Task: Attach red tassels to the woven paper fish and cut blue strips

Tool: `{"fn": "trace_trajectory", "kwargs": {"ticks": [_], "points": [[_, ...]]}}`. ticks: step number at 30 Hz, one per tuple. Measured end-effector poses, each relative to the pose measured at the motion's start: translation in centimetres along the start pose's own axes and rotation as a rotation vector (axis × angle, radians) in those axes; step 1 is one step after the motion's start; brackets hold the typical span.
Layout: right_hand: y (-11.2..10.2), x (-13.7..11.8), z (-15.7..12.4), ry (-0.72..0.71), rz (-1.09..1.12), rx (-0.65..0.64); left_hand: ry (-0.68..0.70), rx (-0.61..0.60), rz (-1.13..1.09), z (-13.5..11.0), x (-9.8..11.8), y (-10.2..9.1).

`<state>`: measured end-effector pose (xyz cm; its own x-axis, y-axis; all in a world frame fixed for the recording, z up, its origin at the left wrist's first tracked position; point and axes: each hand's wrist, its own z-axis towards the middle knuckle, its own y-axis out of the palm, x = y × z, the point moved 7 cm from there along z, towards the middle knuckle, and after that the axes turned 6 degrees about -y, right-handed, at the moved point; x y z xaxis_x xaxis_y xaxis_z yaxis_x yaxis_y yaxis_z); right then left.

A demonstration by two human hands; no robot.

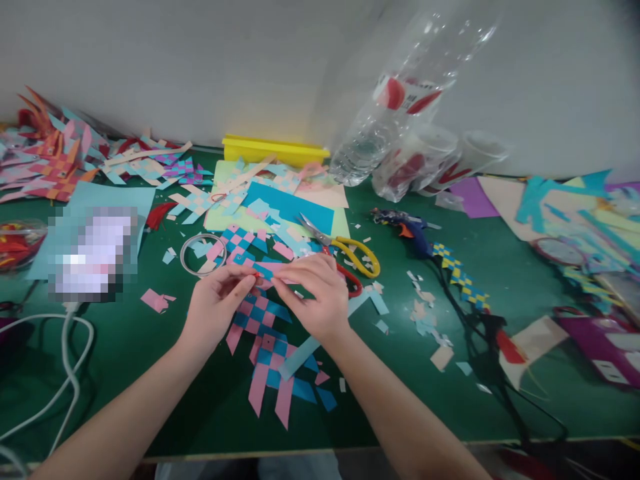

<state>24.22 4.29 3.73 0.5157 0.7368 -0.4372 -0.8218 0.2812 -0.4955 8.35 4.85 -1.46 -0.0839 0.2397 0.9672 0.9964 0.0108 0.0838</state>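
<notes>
Between my two hands is a narrow blue and pink paper strip [263, 269], with a small red bit near its left end. My left hand [215, 303] pinches that end between thumb and fingers. On the other end, the fingertips of my right hand [319, 297] are closed. Just below lie woven pink-and-blue paper fish [270, 352], partly overlapping, and a pale blue strip [299, 358] crosses one of them. Scissors [357, 257] with yellow and red handles rest beyond my right hand. A tape-like ring [203, 255] sits past my left hand.
A blue glue gun [416, 237] and its dark cord lie to the right. Plastic bottles [395, 100] and cups [425, 157] stand at the wall. Leftward are a phone [95, 250] with a white cable [67, 360] and piled woven paper pieces [60, 167]. Paper scraps litter the green table.
</notes>
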Motion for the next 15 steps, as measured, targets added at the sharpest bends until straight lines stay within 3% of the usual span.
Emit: {"fn": "trace_trajectory", "kwargs": {"ticks": [3, 9, 15], "points": [[0.4, -0.2, -0.2, 0.026, 0.064, -0.011, 0.041, 0.020, 0.046, -0.2, 0.5, 0.0], [0.8, 1.3, -0.6, 0.311, 0.310, -0.055, 0.063, 0.021, 0.083, -0.4, 0.7, 0.1], [1.4, 1.5, -1.0, 0.366, 0.389, -0.090, 0.048, 0.012, 0.135, -0.4, 0.7, 0.2]]}}
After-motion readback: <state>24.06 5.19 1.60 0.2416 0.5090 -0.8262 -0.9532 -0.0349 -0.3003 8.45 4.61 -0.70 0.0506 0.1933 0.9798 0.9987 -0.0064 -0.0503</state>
